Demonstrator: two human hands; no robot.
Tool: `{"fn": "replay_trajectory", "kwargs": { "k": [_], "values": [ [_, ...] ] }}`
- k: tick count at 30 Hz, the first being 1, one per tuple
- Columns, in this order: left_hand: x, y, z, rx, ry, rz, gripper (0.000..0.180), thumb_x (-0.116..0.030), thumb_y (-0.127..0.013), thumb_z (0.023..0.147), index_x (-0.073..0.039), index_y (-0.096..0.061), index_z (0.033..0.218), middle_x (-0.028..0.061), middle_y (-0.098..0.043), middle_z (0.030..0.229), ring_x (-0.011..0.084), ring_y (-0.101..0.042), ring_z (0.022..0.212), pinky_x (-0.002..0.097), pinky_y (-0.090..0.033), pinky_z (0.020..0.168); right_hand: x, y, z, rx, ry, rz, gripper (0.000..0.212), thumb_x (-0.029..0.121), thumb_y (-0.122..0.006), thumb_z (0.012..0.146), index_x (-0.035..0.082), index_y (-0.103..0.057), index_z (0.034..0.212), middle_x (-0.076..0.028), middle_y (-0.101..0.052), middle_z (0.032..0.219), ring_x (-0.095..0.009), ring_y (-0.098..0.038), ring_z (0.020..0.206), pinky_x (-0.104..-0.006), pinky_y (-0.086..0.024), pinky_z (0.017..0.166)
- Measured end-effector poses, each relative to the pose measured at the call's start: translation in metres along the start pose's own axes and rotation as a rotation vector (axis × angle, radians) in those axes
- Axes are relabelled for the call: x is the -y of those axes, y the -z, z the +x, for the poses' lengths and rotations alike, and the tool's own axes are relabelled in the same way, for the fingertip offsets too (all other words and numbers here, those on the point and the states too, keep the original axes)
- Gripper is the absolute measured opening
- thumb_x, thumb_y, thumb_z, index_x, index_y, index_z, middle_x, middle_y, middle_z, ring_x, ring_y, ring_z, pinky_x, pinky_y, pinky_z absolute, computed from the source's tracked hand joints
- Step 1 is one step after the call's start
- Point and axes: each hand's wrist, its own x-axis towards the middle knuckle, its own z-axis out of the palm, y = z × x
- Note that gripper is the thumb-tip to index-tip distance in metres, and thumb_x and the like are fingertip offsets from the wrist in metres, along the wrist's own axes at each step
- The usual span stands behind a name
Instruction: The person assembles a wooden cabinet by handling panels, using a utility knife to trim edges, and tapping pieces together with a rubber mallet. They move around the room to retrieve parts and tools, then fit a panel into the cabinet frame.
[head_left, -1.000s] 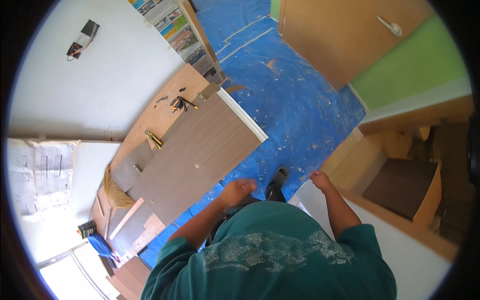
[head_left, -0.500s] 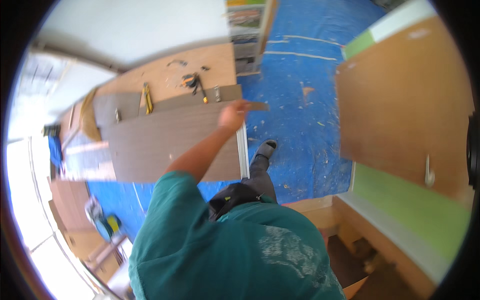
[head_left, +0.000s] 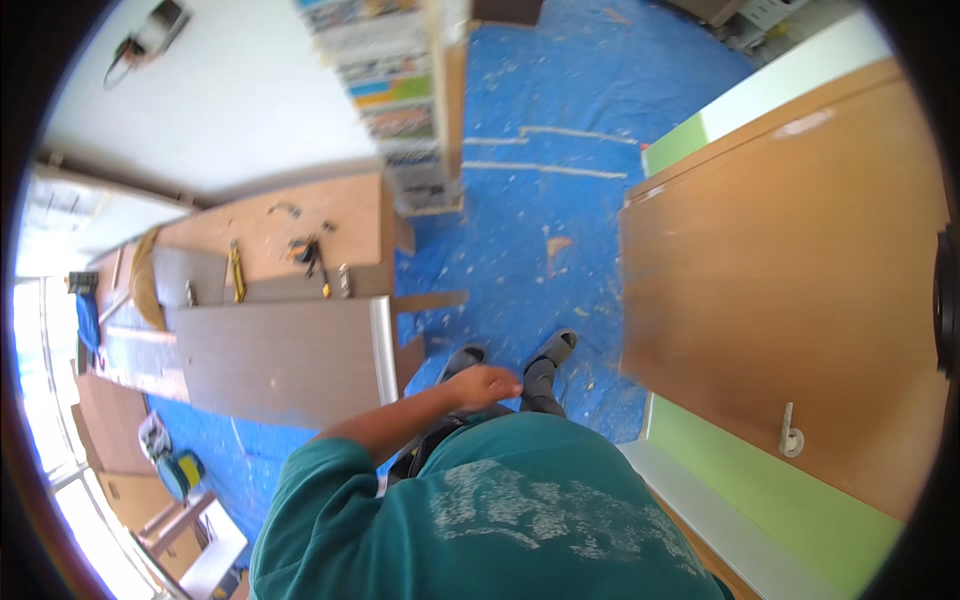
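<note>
while the left hand (head_left: 485,385) hangs loosely curled and empty above the grey slippers (head_left: 510,358), the nearest thing, a dark brown board (head_left: 275,360), lies flat at left, long axis left-right; right hand unseen.

My shirt (head_left: 500,510) is teal with a pale grey speckled print. The floor cover (head_left: 540,200) is blue with white specks and stripes. The panel (head_left: 280,360) is dark brown with one white edge. The door (head_left: 790,290) is orange-brown, the wall (head_left: 740,480) is light green.
</note>
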Motion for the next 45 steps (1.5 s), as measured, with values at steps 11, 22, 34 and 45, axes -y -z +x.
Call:
{"fn": "replay_trajectory", "kwargs": {
  "k": [11,22,34,45],
  "values": [
    [-0.200,0.040,0.112,-0.129,0.114,-0.396,0.047,-0.042,-0.054,0.101,-0.005,-0.067,0.127,0.0143,-0.064,0.133,0.0246,-0.060,0.120,0.0370,-0.042,0.105,0.215,0.177,0.221,0.040,0.335,-0.104,0.040,0.033,-0.066,0.092,0.001,-0.069,0.116,-0.016,-0.072,0.106,-0.025,-0.068,0.101,-0.0381,-0.052,0.088],
    [-0.077,0.202,0.281,-0.691,0.399,-0.318,0.054,-0.055,-0.060,0.093,-0.004,-0.074,0.083,0.0108,-0.076,0.087,0.0206,-0.070,0.082,0.0366,-0.052,0.077,0.506,0.350,0.358,-0.131,0.556,0.089,0.034,0.027,-0.064,0.094,0.001,-0.068,0.116,-0.004,-0.068,0.090,-0.013,-0.062,0.082,-0.0302,-0.051,0.075],
    [-0.241,0.454,0.472,-0.799,0.229,0.029,0.056,-0.048,-0.050,0.100,-0.002,-0.069,0.074,0.0146,-0.067,0.066,0.0280,-0.067,0.064,0.0401,-0.052,0.066,0.600,0.454,0.481,-0.044,0.068,-0.002,0.028,0.030,-0.063,0.091,0.005,-0.072,0.100,-0.008,-0.069,0.083,-0.021,-0.067,0.076,-0.0352,-0.050,0.063],
    [-0.487,0.591,0.642,-0.232,-0.152,-0.281,0.055,-0.032,-0.052,0.103,-0.003,-0.043,0.149,0.0156,-0.057,0.137,0.0229,-0.058,0.119,0.0386,-0.045,0.102,0.826,0.597,0.742,0.035,0.526,-0.789,0.044,0.041,-0.051,0.093,0.006,-0.074,0.104,-0.023,-0.068,0.114,-0.040,-0.064,0.109,-0.0510,-0.049,0.095]
  ]
}}
